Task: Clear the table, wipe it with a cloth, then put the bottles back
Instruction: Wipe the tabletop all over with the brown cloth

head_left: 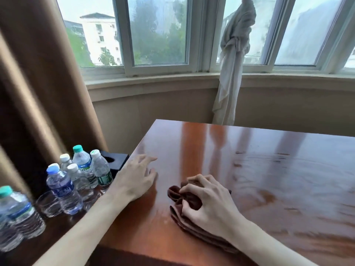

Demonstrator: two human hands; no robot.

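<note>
At centre frame the right hand (207, 202) has its grip curled around a bunched dark brown cloth (184, 196) on the glossy reddish wooden bench (269, 169). The left hand (134, 179) rests flat, fingers relaxed. Clear plastic water bottles (63, 189) stand at lower left, off the bench.

Left hand (137, 180) flat, fingers spread; right hand (206, 201) fingers curled, gripping.
</note>
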